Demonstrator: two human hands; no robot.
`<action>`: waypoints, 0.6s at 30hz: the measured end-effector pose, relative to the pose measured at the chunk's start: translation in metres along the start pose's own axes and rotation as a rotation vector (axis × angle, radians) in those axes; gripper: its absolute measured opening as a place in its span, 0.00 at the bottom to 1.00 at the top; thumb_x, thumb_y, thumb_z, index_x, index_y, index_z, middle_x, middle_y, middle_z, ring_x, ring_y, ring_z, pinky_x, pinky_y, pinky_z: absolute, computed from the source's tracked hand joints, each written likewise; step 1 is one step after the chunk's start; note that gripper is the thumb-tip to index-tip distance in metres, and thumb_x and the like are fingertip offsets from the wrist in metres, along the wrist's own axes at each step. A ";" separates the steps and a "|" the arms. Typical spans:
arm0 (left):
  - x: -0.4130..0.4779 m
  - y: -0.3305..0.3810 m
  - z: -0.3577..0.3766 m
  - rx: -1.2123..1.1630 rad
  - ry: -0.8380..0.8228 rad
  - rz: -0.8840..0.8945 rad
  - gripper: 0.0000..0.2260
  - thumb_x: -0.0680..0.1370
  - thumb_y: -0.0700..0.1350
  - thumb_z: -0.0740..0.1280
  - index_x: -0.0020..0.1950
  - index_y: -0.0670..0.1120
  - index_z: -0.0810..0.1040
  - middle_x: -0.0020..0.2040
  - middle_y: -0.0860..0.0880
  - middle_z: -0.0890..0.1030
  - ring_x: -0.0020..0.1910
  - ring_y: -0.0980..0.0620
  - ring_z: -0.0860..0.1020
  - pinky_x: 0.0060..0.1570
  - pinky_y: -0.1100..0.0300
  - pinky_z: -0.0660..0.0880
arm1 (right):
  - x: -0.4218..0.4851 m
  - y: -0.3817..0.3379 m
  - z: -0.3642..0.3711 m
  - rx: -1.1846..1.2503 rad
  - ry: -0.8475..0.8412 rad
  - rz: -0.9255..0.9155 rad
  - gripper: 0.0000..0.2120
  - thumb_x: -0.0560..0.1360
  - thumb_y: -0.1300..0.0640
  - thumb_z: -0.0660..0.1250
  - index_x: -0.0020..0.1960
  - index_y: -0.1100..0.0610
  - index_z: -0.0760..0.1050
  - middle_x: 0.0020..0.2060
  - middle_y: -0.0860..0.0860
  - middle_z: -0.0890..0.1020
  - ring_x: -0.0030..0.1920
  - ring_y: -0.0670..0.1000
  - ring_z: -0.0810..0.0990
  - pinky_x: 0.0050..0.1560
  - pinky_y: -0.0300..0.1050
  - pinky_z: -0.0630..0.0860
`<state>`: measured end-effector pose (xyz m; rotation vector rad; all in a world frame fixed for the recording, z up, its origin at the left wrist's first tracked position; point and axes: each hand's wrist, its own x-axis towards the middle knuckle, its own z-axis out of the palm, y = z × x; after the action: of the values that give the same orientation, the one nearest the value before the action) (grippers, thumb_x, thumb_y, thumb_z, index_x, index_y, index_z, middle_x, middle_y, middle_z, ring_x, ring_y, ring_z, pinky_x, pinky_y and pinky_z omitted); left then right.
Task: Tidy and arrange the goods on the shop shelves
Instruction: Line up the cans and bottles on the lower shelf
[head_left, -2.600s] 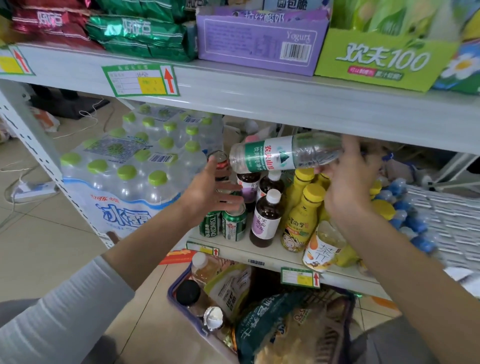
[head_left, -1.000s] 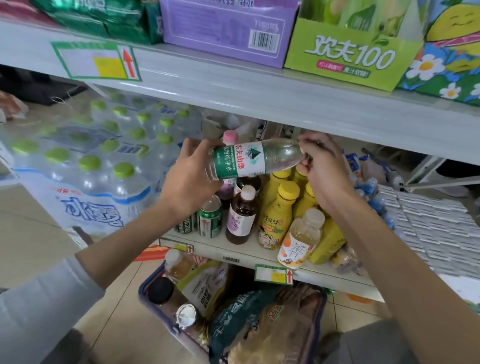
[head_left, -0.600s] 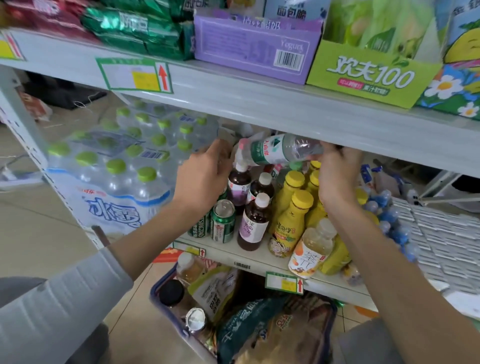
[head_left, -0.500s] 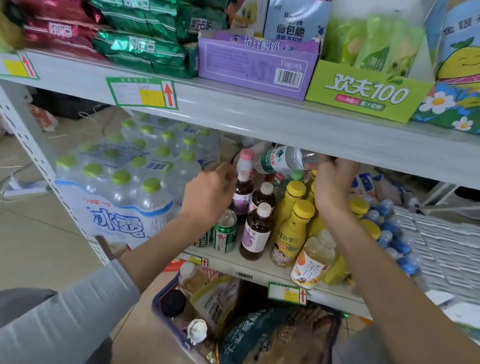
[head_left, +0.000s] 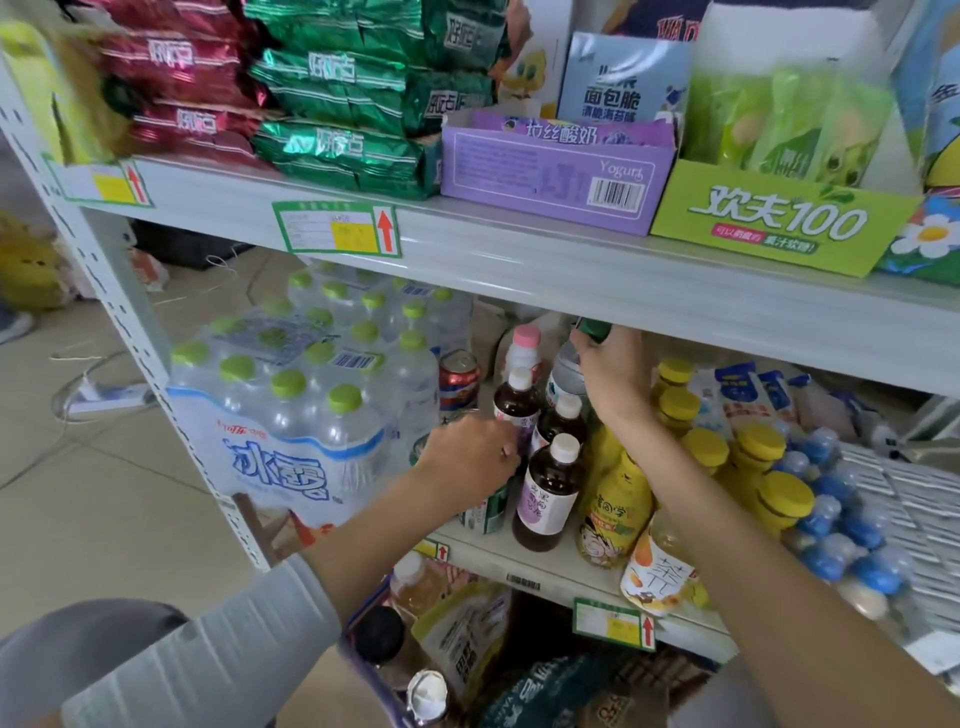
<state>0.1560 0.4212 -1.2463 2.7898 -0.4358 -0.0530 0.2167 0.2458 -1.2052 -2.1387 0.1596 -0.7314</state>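
Standing the water bottle (head_left: 562, 371) upright behind the dark bottles (head_left: 548, 488), I judge; my right hand (head_left: 615, 376) curls round its neck under the green cap (head_left: 595, 330); left hand (head_left: 470, 457) half-curled against a dark bottle, grip unclear. Placement nearly done, I reckon; basket (head_left: 363, 670) goods remain. Upper shelf (head_left: 571, 280) edge just above cap; yellow bottles (head_left: 618, 509) crowd right.

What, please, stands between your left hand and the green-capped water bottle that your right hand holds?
The dark bottles with white caps: they stand in a row between the left hand and the water bottle, which the right hand grips near its cap.
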 end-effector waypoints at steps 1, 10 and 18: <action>0.000 0.000 0.001 0.030 -0.020 0.012 0.08 0.80 0.52 0.64 0.55 0.54 0.80 0.56 0.49 0.80 0.55 0.44 0.80 0.53 0.49 0.78 | 0.004 0.004 0.005 -0.014 -0.007 0.027 0.17 0.78 0.56 0.72 0.65 0.58 0.76 0.62 0.54 0.81 0.64 0.59 0.78 0.64 0.49 0.74; -0.009 0.001 -0.003 0.102 -0.081 0.090 0.13 0.81 0.53 0.64 0.63 0.51 0.77 0.61 0.47 0.76 0.57 0.42 0.79 0.55 0.46 0.77 | 0.019 0.017 0.025 -0.362 -0.172 -0.021 0.10 0.78 0.60 0.72 0.59 0.60 0.80 0.58 0.58 0.82 0.61 0.61 0.78 0.59 0.50 0.73; -0.011 0.003 -0.004 0.101 -0.130 0.108 0.14 0.82 0.55 0.62 0.63 0.49 0.78 0.62 0.46 0.74 0.60 0.43 0.76 0.52 0.49 0.71 | 0.044 0.035 -0.001 -0.424 -0.209 -0.057 0.11 0.79 0.68 0.60 0.41 0.56 0.72 0.44 0.56 0.76 0.46 0.59 0.75 0.45 0.48 0.69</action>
<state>0.1448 0.4227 -1.2418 2.8669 -0.6369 -0.1933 0.2572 0.2074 -1.2121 -2.6180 0.1519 -0.5335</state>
